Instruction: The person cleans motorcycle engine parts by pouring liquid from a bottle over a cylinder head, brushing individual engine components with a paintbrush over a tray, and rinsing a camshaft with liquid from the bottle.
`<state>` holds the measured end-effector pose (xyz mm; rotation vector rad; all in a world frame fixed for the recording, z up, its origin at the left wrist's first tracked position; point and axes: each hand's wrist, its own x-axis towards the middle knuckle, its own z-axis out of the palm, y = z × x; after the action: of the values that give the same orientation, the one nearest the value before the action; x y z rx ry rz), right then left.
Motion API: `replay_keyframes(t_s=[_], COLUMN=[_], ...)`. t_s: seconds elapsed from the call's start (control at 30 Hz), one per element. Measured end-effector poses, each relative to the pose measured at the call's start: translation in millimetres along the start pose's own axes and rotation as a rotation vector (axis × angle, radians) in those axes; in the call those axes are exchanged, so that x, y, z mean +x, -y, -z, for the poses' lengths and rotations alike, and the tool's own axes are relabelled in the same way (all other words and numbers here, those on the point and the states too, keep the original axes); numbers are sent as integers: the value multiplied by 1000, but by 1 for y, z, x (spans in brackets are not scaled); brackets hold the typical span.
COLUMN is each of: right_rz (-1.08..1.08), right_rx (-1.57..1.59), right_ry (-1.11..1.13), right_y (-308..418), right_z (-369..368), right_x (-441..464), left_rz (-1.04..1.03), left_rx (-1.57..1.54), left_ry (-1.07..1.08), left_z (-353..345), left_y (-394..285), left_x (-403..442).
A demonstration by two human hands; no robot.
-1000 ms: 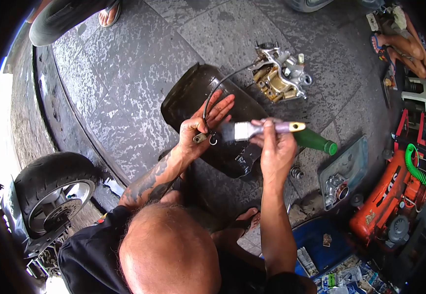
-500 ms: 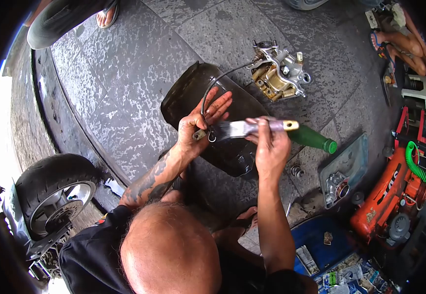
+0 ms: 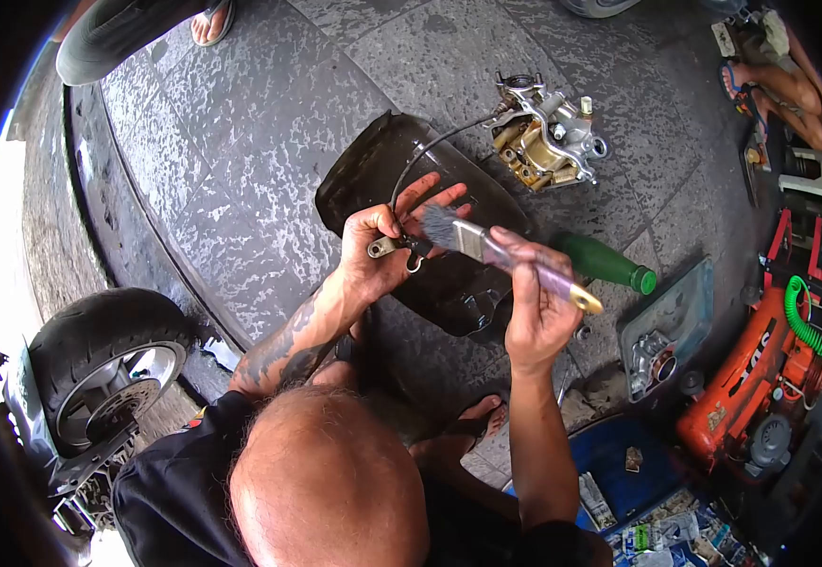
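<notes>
Yeah, my right hand [image 3: 536,300] grips the purple-handled paintbrush [image 3: 470,240]. Left hand [image 3: 368,257] pinches the thin black cable end [image 3: 397,191]—likely springy.

This looks like a vehicle repair workshop: a silver spoked wheel with a thick black rubber tyre [image 3: 108,314] stands at one side, a silver-and-bronze cast-metal engine part [image 3: 545,144] lies on the stained grey tiled floor [image 3: 259,170], and an orange cylindrical air compressor [image 3: 734,378] sits beside a coiled bright-green hose [image 3: 813,335].

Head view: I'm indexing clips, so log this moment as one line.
left hand: holding cable with metal fitting | right hand: holding paintbrush | black tray: below hands | green bottle: beside tray
</notes>
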<state>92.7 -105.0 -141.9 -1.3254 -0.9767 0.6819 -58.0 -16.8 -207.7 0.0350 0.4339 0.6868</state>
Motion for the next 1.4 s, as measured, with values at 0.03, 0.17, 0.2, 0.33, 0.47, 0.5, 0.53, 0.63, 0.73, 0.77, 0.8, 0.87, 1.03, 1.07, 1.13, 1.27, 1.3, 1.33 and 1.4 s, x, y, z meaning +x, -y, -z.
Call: replay_keyframes(t_s=[0.03,0.17,0.2,0.33,0.47,0.5,0.53,0.63,0.73,0.77,0.8,0.87,1.03,1.07,1.13,1.27,1.3,1.33,1.4], right_rz=[33,98,97,89,99,91,90,113,105,119,134,85,-83,-34,-12,-120,-81,-24,21], right_rx=[23,-15,-13,-120,-139,-134,-134,-188,-189,-190,-191,-108,189,89,-99,-216,-143,-118,-185], right_ry=[85,415,417,452,449,453,450,439,454,423,391,265,29,55,116,128,60,50,150], right_y=[4,0,-1,-3,-3,-3,-3,-2,-3,-3,-3,-6,11,3,-1,-1,0,2,-5], right_z=[1,13,18,25,26,26,26,23,23,22,21,18,-4,-10,-15,-3,-4,-11,-17], right_x=[0,2,4,11,10,9,10,11,10,10,10,4,-12,-18,-22,-23,-20,-20,-19], left_rz=[-1,60,73,136,222,283,293,444,404,359,299,224,6,21,-25,-161,-159,-136,-116], left_rx=[1,-125,-105,-87,41,126,279,540,553,496,456,434,337,380,311,377,375,316,198], left_ry=[3,76,67,66,9,-19,-70,-39,-58,-91,-82,-145,-341,-312,-290,-366,-364,-333,-277], left_z=[1,0,2,9,11,12,11,13,19,21,17,11,13,17,10,13,15,17,13], left_y=[1,1,2,2,-8,-10,-10,-14,-14,-13,-13,-7,7,12,19,16,17,22,22], left_x=[1,3,2,1,0,0,-2,-5,-3,-3,-2,0,5,6,5,9,10,8,10])
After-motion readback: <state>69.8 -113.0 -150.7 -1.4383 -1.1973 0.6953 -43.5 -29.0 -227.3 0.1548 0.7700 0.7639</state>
